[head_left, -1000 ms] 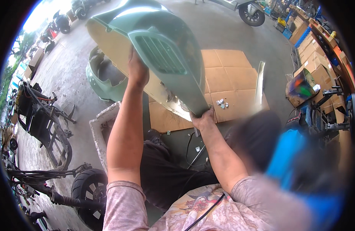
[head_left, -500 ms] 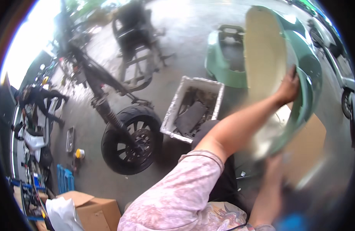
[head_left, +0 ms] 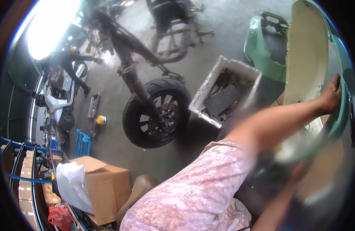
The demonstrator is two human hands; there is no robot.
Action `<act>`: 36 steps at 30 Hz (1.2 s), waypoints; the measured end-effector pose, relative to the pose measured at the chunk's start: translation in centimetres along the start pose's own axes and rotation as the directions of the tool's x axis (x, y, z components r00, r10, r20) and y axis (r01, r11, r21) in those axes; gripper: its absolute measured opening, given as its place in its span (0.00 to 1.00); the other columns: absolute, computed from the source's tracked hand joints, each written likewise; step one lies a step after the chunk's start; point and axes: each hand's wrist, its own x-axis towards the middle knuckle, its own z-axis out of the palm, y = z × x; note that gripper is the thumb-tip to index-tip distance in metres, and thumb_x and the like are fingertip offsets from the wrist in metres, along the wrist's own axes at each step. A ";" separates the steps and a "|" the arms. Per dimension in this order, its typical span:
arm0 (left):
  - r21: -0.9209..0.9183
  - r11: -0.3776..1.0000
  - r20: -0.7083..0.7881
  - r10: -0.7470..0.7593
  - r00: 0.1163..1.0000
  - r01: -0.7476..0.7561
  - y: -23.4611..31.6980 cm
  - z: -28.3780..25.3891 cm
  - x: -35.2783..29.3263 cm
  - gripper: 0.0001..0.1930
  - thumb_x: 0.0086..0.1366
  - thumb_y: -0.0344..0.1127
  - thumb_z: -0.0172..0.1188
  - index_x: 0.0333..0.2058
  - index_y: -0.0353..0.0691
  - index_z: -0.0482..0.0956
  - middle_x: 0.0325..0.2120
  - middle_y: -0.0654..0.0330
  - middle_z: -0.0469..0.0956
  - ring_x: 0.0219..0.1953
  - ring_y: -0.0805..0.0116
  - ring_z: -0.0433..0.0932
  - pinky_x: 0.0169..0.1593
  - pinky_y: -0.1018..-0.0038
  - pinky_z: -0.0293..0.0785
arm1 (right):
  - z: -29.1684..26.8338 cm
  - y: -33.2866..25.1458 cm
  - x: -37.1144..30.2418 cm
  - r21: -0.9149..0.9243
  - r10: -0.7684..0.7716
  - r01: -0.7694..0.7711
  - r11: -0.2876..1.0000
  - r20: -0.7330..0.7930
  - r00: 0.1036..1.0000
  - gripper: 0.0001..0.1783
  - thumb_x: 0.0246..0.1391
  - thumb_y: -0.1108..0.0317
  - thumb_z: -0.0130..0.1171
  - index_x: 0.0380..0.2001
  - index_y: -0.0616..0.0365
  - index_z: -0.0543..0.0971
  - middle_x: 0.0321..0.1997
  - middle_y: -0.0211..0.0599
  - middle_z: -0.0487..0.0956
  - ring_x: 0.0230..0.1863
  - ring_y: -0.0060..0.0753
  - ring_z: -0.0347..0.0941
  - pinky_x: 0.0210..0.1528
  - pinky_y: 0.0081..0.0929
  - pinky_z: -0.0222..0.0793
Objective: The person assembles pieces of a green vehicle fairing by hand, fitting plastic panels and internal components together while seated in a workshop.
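Note:
A large curved scooter body panel [head_left: 306, 54], pale cream inside and green outside, is held up at the right. My left hand [head_left: 331, 95] grips its green rim, with fingers wrapped over the edge. Near the panel's lower end is my right hand [head_left: 300, 169], smeared by motion; its fingers cannot be made out. The lower part of the panel is blurred too. Behind it, a second green scooter panel [head_left: 258, 57] with a frame-like opening rests on the floor.
A white foam box [head_left: 202, 111] of dark parts stands by a stripped scooter's front wheel [head_left: 158, 113]. At lower left are a cardboard box [head_left: 108, 188] with white plastic and a blue crate [head_left: 82, 143]. Further back stand a bare scooter frame [head_left: 173, 42] and a white scooter [head_left: 60, 102].
The view has swung left, so everything sits further right in it. My left hand keeps its hold on the panel's rim; my right hand stays by the lower end.

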 end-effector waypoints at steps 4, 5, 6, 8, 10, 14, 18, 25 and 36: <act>-0.154 0.968 0.075 -0.186 0.980 0.196 2.2 -1.2 -0.4 0.06 0.64 0.28 0.40 0.36 0.31 0.62 0.34 0.40 0.69 0.42 0.47 0.68 0.47 0.64 0.64 | 0.4 -10.9 -0.1 -0.007 0.033 -0.033 0.999 0.006 0.999 0.34 0.52 0.65 0.59 0.59 0.68 0.59 0.55 0.50 0.67 0.45 0.39 0.69 0.46 0.31 0.68; -0.157 0.964 0.078 -0.206 0.976 0.216 2.5 -1.5 -0.4 0.06 0.64 0.29 0.40 0.36 0.31 0.61 0.34 0.40 0.69 0.42 0.46 0.68 0.47 0.63 0.64 | 0.5 -11.4 0.1 -0.061 -0.045 0.045 0.997 -0.006 0.999 0.35 0.51 0.64 0.60 0.58 0.68 0.60 0.55 0.50 0.67 0.47 0.41 0.69 0.49 0.32 0.67; -0.165 0.958 0.081 -0.225 0.971 0.236 2.7 -1.7 -0.4 0.06 0.63 0.29 0.40 0.35 0.31 0.61 0.34 0.39 0.69 0.42 0.44 0.68 0.46 0.62 0.64 | 0.0 -11.5 0.6 -0.098 -0.022 0.028 0.995 0.065 0.998 0.36 0.51 0.60 0.63 0.56 0.69 0.62 0.55 0.49 0.68 0.52 0.42 0.67 0.56 0.35 0.62; -0.167 0.949 0.094 -0.255 0.962 0.268 3.2 -1.3 -0.3 0.06 0.63 0.30 0.41 0.33 0.32 0.61 0.33 0.38 0.68 0.41 0.41 0.67 0.45 0.60 0.64 | -0.6 -10.9 1.3 -0.095 0.014 -0.007 0.995 0.072 0.997 0.33 0.51 0.61 0.63 0.55 0.69 0.63 0.54 0.49 0.69 0.52 0.42 0.67 0.56 0.34 0.63; -0.108 0.958 0.055 -0.262 0.963 0.267 2.7 -1.0 -0.1 0.07 0.63 0.31 0.41 0.30 0.33 0.59 0.31 0.39 0.67 0.39 0.40 0.67 0.43 0.59 0.64 | -0.7 -10.4 1.5 -0.058 -0.029 0.033 0.998 0.076 0.997 0.31 0.51 0.62 0.63 0.52 0.70 0.66 0.53 0.49 0.70 0.52 0.40 0.67 0.55 0.33 0.63; -0.086 0.960 0.008 -0.265 0.964 0.265 0.7 -0.2 0.0 0.09 0.63 0.32 0.42 0.27 0.35 0.55 0.27 0.42 0.65 0.33 0.44 0.66 0.39 0.59 0.63 | -0.5 -9.8 1.6 -0.101 -0.032 0.035 0.994 0.035 0.999 0.31 0.51 0.62 0.63 0.52 0.70 0.66 0.52 0.48 0.70 0.51 0.40 0.67 0.54 0.33 0.64; -0.125 0.945 0.041 -0.301 0.953 0.303 0.9 -0.1 -0.1 0.10 0.63 0.33 0.42 0.27 0.35 0.54 0.27 0.43 0.65 0.34 0.45 0.66 0.40 0.60 0.63 | -1.0 -9.6 1.9 -0.097 -0.050 0.050 0.994 0.009 0.999 0.31 0.50 0.61 0.64 0.52 0.69 0.66 0.52 0.48 0.69 0.50 0.39 0.68 0.52 0.33 0.66; -0.127 0.925 0.043 -0.356 0.933 0.359 1.5 -0.9 0.1 0.09 0.64 0.33 0.43 0.30 0.33 0.57 0.29 0.43 0.67 0.36 0.45 0.68 0.41 0.62 0.65 | -0.8 -10.2 1.7 -0.038 -0.094 0.093 0.995 -0.019 0.995 0.31 0.50 0.62 0.63 0.52 0.70 0.65 0.53 0.48 0.68 0.49 0.39 0.68 0.51 0.32 0.67; -0.139 0.917 0.081 -0.366 0.927 0.374 0.9 -1.1 -0.7 0.09 0.64 0.34 0.42 0.31 0.33 0.59 0.30 0.42 0.68 0.36 0.46 0.68 0.42 0.63 0.65 | -0.5 -10.3 1.7 -0.027 -0.090 0.090 0.996 -0.008 0.996 0.32 0.49 0.62 0.64 0.53 0.69 0.65 0.53 0.47 0.68 0.50 0.38 0.68 0.52 0.32 0.66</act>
